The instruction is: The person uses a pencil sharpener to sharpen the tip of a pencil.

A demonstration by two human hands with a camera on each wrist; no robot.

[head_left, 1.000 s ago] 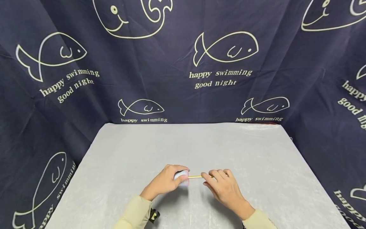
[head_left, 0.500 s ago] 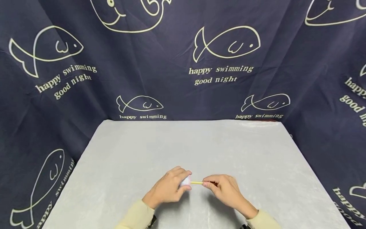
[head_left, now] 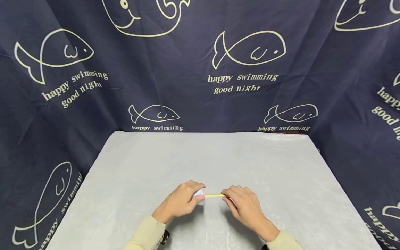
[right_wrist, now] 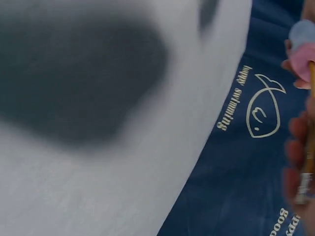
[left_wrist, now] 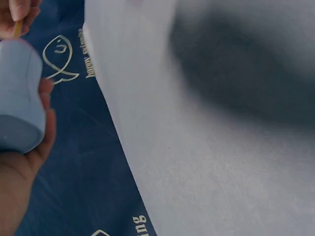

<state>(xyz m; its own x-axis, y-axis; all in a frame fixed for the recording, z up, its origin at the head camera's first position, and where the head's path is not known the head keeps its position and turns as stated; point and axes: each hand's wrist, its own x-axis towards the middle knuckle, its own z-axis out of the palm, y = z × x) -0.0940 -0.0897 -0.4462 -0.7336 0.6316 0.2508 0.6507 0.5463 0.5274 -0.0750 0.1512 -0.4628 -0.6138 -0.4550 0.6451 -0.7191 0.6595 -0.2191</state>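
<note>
My left hand [head_left: 178, 203] grips a light blue pencil sharpener [left_wrist: 18, 93] with a pink end, its fingers on the far side and thumb on the near side. A yellow pencil [head_left: 214, 195] sits with its tip end in the hole of that pink end. From the right, my right hand [head_left: 248, 208] pinches the pencil between thumb and fingers. In the right wrist view the pencil's metal-banded rear end [right_wrist: 304, 184] shows along the palm. Both hands hold the pieces above the table, in line with each other, and the pencil's tip is hidden inside the sharpener.
A pale grey cloth covers the table [head_left: 212, 159], with shadows of both hands on it. Dark blue curtain [head_left: 193, 69] printed with white fish and lettering hangs behind and along both sides. Dark straps show at both sleeve cuffs.
The right hand's fingers have shifted and rolled over the pencil. Both hands dipped towards me, then moved back slightly. A little more of the pencil shows between them now.
</note>
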